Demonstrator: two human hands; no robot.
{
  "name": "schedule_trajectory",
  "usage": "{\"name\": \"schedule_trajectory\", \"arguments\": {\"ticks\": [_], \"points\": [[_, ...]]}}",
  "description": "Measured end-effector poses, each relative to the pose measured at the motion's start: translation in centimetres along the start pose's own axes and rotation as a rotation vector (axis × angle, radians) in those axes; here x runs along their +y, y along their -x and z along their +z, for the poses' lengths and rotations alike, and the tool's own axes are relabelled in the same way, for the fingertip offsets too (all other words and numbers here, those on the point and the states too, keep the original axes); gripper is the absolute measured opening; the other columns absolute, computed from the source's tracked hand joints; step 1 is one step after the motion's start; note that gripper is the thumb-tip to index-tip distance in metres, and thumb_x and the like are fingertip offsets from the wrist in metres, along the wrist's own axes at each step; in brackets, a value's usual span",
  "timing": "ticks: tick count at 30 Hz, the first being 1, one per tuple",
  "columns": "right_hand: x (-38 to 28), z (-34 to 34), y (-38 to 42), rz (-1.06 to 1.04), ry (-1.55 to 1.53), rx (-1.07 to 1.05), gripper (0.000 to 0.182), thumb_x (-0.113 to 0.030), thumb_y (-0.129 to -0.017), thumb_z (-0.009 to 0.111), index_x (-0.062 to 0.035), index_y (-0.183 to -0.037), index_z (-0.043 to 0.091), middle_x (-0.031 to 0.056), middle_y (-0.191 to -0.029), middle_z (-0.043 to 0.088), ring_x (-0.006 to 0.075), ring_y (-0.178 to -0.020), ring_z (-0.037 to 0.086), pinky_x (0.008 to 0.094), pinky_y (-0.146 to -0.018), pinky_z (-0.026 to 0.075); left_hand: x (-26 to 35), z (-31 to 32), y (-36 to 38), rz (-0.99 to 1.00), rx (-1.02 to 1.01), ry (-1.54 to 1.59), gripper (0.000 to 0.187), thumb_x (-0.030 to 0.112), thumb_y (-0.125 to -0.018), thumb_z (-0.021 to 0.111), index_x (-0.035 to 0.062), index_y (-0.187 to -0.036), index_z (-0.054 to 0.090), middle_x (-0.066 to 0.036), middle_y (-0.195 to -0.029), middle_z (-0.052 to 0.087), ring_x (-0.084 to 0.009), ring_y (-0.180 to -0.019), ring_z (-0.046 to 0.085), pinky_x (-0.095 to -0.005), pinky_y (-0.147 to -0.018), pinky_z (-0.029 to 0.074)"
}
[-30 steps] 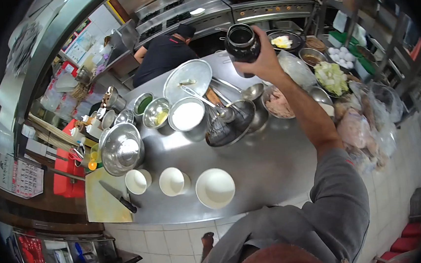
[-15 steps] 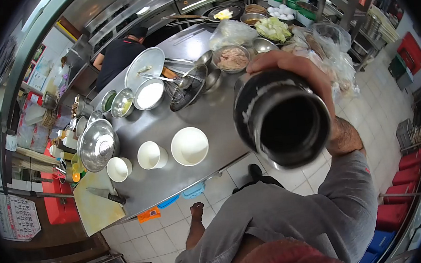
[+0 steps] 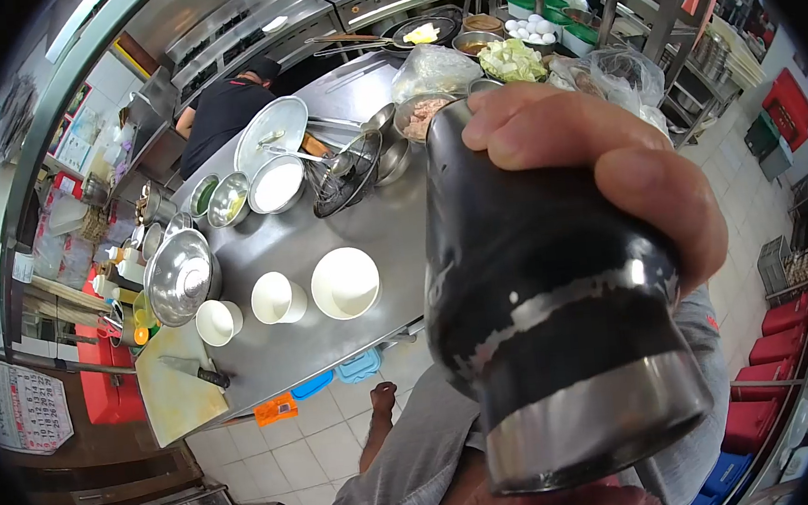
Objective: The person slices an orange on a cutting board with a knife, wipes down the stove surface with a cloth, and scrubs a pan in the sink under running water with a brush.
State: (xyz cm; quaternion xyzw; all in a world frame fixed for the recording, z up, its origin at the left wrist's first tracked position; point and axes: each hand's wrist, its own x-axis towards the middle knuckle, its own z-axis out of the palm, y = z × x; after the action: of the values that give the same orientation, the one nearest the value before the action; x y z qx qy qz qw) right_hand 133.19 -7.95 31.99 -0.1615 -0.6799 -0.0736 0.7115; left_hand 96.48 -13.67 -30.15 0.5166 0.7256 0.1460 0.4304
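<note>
My right hand (image 3: 597,171) grips a black metal flask (image 3: 541,308) with a bare steel rim, held very close to the camera and tilted toward my face. It fills the right half of the view. My left hand is out of sight. Behind the flask stretches a steel counter (image 3: 326,230) with three white paper cups (image 3: 275,298) in a row near its front edge.
A lidded steel pot (image 3: 181,277), bowls, a whisk bowl (image 3: 346,173) and a round lid (image 3: 269,135) crowd the counter's back. A knife (image 3: 197,371) lies on a cutting board (image 3: 180,398). Another person in black (image 3: 226,105) bends at the far side. Bagged food and eggs sit right.
The flask has come from arm's length over the counter up to my face, and now tilts with its rim toward me. The camera has tipped back.
</note>
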Motion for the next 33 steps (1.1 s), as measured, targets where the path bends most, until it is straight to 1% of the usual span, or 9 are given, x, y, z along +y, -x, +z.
{"name": "schedule_trajectory", "arguments": {"ticks": [4, 10, 14, 16, 17, 20, 24, 28, 33], "points": [[-0.2, -0.1, -0.1, -0.003, 0.044, 0.057, 0.031, -0.025, -0.088, 0.045, -0.0136, -0.117, 0.042, 0.0258, -0.091, 0.056, 0.0363, -0.077, 0.057, 0.0511, -0.073, 0.048, 0.8, 0.2, -0.3, 0.017, -0.003, 0.100, 0.020, 0.020, -0.067, 0.065, 0.0061, -0.081, 0.068, -0.012, -0.078, 0.066, -0.0223, -0.074, 0.062, -0.0330, -0.071, 0.048], [-1.3, -1.9, -1.0, 0.011, 0.097, -0.002, 0.030, -0.027, -0.089, 0.042, -0.0175, -0.117, 0.044, 0.0241, -0.092, 0.056, 0.0366, -0.078, 0.057, 0.0529, -0.074, 0.047, 1.4, 0.4, -0.9, -0.031, -0.001, 0.029, 0.021, 0.021, -0.066, 0.065, 0.0075, -0.081, 0.068, -0.012, -0.076, 0.066, -0.0218, -0.071, 0.061, -0.0325, -0.069, 0.048], [-2.1, -2.9, -1.8, 0.021, 0.141, -0.047, 0.029, -0.028, -0.089, 0.040, -0.0202, -0.117, 0.044, 0.0230, -0.092, 0.056, 0.0369, -0.078, 0.057, 0.0542, -0.075, 0.046, -0.2, 1.3, -2.5, 0.147, 0.003, -0.047, 0.020, 0.021, -0.066, 0.065, 0.0076, -0.081, 0.068, -0.012, -0.075, 0.065, -0.0215, -0.071, 0.061, -0.0322, -0.069, 0.048], [-2.8, -3.1, -2.0, 0.026, 0.164, -0.061, 0.028, -0.029, -0.089, 0.039, -0.0215, -0.116, 0.045, 0.0225, -0.093, 0.056, 0.0370, -0.079, 0.057, 0.0548, -0.075, 0.046, 0.3, 1.2, -1.9, 0.013, -0.074, 0.017, 0.019, 0.020, -0.066, 0.065, 0.0078, -0.079, 0.068, -0.011, -0.074, 0.065, -0.0215, -0.069, 0.061, -0.0321, -0.068, 0.048], [-3.0, -3.0, -2.2, 0.025, 0.176, -0.063, 0.028, -0.029, -0.090, 0.039, -0.0222, -0.116, 0.045, 0.0222, -0.093, 0.056, 0.0370, -0.079, 0.056, 0.0551, -0.075, 0.046, 0.4, 1.3, -1.9, 0.067, -0.038, -0.020, 0.018, 0.020, -0.066, 0.065, 0.0075, -0.078, 0.068, -0.011, -0.075, 0.065, -0.0211, -0.068, 0.060, -0.0316, -0.067, 0.048], [-3.4, -3.2, -2.3, 0.022, 0.208, -0.052, 0.028, -0.030, -0.090, 0.037, -0.0242, -0.116, 0.046, 0.0214, -0.093, 0.056, 0.0372, -0.079, 0.056, 0.0560, -0.076, 0.045, 0.5, 1.3, -2.5, 0.041, -0.109, -0.037, 0.019, 0.020, -0.066, 0.065, 0.0069, -0.079, 0.068, -0.011, -0.078, 0.065, -0.0208, -0.069, 0.061, -0.0312, -0.068, 0.048], [-4.2, -3.2, -2.5, 0.001, 0.281, -0.097, 0.029, -0.032, -0.090, 0.037, -0.0257, -0.118, 0.044, 0.0204, -0.095, 0.055, 0.0374, -0.080, 0.056, 0.0567, -0.076, 0.045, 0.6, 1.5, -3.5, 0.129, -0.106, -0.020, 0.020, 0.020, -0.066, 0.065, 0.0060, -0.081, 0.067, -0.011, -0.079, 0.065, -0.0211, -0.071, 0.061, -0.0303, -0.070, 0.048], [-4.0, -1.9, -2.0, -0.074, 0.333, 0.055, 0.031, -0.033, -0.090, 0.037, -0.0258, -0.120, 0.041, 0.0200, -0.097, 0.054, 0.0373, -0.079, 0.056, 0.0564, -0.077, 0.045, 1.3, 1.4, -4.9, 0.147, -0.138, -0.036, 0.020, 0.020, -0.066, 0.065, 0.0060, -0.081, 0.067, -0.011, -0.079, 0.065, -0.0211, -0.071, 0.061, -0.0303, -0.070, 0.048], [-4.9, -2.9, -2.7, -0.121, 0.411, 0.093, 0.031, -0.033, -0.090, 0.038, -0.0256, -0.120, 0.040, 0.0193, -0.097, 0.054, 0.0367, -0.078, 0.055, 0.0560, -0.077, 0.045, 2.1, 1.5, -6.4, 0.185, -0.176, -0.055, 0.020, 0.020, -0.066, 0.065, 0.0060, -0.081, 0.067, -0.011, -0.079, 0.065, -0.0211, -0.072, 0.061, -0.0303, -0.070, 0.048]]}}
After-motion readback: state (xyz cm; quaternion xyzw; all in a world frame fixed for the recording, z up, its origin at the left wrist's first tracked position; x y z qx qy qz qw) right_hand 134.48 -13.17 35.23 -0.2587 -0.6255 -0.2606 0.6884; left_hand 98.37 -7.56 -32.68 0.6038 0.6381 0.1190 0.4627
